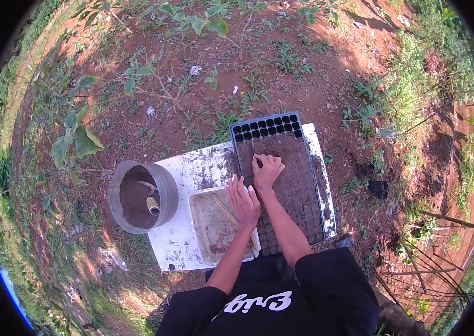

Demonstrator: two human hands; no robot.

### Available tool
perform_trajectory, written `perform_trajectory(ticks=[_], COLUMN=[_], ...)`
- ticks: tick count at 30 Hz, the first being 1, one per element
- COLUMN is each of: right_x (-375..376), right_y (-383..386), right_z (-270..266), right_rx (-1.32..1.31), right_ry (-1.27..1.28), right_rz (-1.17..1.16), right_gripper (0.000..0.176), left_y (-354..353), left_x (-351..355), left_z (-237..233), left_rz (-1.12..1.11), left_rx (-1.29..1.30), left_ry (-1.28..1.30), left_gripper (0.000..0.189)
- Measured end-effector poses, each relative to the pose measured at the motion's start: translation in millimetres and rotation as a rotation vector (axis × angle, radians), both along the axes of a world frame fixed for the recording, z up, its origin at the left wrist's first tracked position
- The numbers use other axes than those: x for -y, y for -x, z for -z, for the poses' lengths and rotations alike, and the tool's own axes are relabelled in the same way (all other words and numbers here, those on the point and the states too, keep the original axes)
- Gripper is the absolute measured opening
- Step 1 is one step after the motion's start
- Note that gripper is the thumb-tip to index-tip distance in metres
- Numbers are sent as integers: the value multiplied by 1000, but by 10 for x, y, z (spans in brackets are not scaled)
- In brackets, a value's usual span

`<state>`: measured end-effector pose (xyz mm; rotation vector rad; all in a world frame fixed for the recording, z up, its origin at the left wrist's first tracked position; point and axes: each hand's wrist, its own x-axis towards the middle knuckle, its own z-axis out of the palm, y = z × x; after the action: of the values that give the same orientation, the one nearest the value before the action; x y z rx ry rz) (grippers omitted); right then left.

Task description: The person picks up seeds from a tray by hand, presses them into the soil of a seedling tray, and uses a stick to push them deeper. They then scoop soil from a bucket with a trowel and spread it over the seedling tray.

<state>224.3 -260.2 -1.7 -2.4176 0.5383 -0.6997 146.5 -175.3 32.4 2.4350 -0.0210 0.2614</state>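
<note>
A black seedling tray (298, 190) lies on the white board, most of its cells filled with dark soil. Over its upper left cells is my right hand (268, 170), with fingers curled and pressed together at the soil. Something small and dark shows by those fingertips, too small to name. My left hand (242, 203) is stretched out, fingers extended, above the right rim of a shallow whitish tray (196, 215). Inside that tray are small reddish grains (223, 246) and a thin wooden stick (224, 210), partly hidden by the left hand.
A grey bucket (170, 193) with soil stands at the board's left, holding a trowel-like tool (152, 204). The white board (172, 246) is speckled with soil. Leafy branches (77, 140) reach in from the left. Dry sticks (416, 269) lie at right.
</note>
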Motion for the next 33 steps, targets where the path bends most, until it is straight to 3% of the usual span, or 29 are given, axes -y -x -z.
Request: perform_trajectory(ticks=[10,33], right_x=[332,967], right_y=[-44,-192], right_z=[-3,-46], right_rx=[1,-137], right_ry=[17,-148], right_rz=[184,216], right_gripper=[9,10], left_y=[-4,6], left_x=[11,15], left_z=[-21,-23], left_rz=[2,3], left_rx=[-1,2], left_ry=[-21,-61], left_gripper=[40,40])
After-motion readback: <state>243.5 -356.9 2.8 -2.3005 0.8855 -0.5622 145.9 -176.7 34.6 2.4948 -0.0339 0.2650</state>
